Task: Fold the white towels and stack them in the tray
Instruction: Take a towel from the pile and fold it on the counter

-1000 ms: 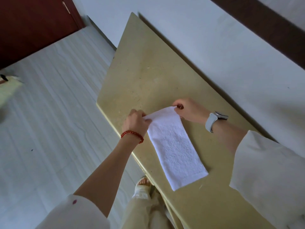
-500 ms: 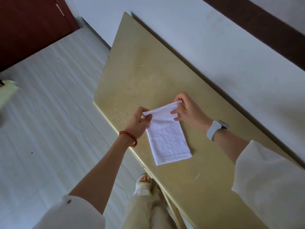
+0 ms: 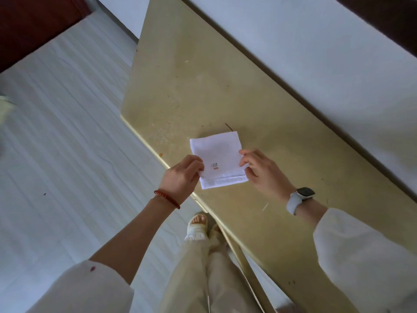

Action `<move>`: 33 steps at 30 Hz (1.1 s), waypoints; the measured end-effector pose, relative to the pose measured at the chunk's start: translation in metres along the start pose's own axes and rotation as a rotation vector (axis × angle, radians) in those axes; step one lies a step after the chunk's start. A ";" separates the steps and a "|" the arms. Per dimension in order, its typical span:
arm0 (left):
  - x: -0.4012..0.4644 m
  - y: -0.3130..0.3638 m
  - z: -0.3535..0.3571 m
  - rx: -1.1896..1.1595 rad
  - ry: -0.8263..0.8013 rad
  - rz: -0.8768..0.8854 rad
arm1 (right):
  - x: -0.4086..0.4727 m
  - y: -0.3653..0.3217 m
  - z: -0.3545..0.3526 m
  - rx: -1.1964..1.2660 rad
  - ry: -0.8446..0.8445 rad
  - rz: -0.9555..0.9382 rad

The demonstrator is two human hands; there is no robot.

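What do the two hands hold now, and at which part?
Both hold the folded white towel on the table: the left hand pinches its left edge, the right hand its right edge, near the front corners.

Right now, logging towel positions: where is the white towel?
Head view: the white towel lies folded on the table, near its front edge, pinched between left hand and right hand.

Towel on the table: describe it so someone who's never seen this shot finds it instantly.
Start from the long yellowish table running along the white wall; near its floor-side edge lies a small square white towel, folded flat. The left hand and right hand pinch its two near corners. It is the only cloth there, marked by a tiny red-and-grey printed label.
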State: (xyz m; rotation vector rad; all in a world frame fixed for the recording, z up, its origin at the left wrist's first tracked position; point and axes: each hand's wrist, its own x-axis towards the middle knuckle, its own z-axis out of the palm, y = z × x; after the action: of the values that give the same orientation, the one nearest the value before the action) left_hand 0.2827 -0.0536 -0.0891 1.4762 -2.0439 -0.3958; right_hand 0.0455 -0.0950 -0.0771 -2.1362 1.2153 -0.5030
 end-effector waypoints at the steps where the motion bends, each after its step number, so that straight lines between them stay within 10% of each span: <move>1: -0.003 0.000 0.003 0.002 -0.017 0.005 | -0.003 0.003 0.004 -0.014 0.003 -0.009; 33: -0.034 -0.001 0.024 0.147 0.140 0.141 | -0.023 0.015 0.024 -0.243 0.046 -0.161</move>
State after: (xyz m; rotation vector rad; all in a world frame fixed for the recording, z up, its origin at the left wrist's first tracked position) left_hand 0.2763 -0.0243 -0.1177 1.3911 -2.0848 -0.0842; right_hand 0.0386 -0.0727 -0.1056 -2.4551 1.1858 -0.4971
